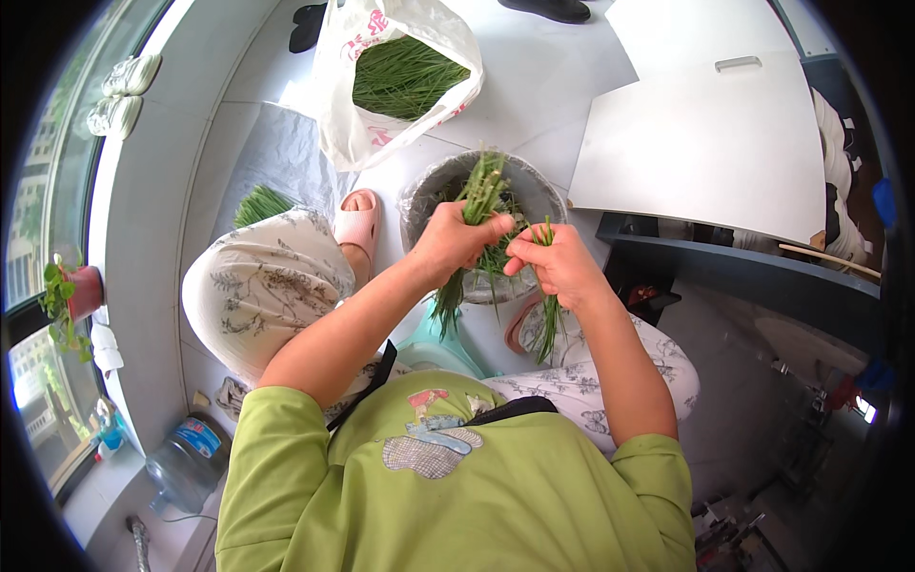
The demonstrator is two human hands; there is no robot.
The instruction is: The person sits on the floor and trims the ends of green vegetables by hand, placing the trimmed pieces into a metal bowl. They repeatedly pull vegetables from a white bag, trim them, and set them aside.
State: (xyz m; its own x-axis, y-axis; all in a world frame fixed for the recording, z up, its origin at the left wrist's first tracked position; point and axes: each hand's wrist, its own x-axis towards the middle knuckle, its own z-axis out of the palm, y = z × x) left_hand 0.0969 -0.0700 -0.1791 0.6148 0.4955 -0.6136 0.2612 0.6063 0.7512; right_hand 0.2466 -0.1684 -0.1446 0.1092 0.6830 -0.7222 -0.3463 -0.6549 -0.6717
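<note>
My left hand is closed around a thick bunch of long green leafy stalks, whose pale ends point up and leaf tips hang down. Close beside it on the right, my right hand grips a smaller bunch of green stalks that hangs below the fingers. Both hands are over a round bin lined with a clear plastic bag, with green scraps inside. Beyond the bin stands a white plastic bag with red print, its mouth wide and full of the same stalks.
More green stalks lie on a plastic sheet at the left, partly behind my knee. A pink slipper is on my foot. An open white cabinet door stands at the right. A large water bottle lies at the lower left.
</note>
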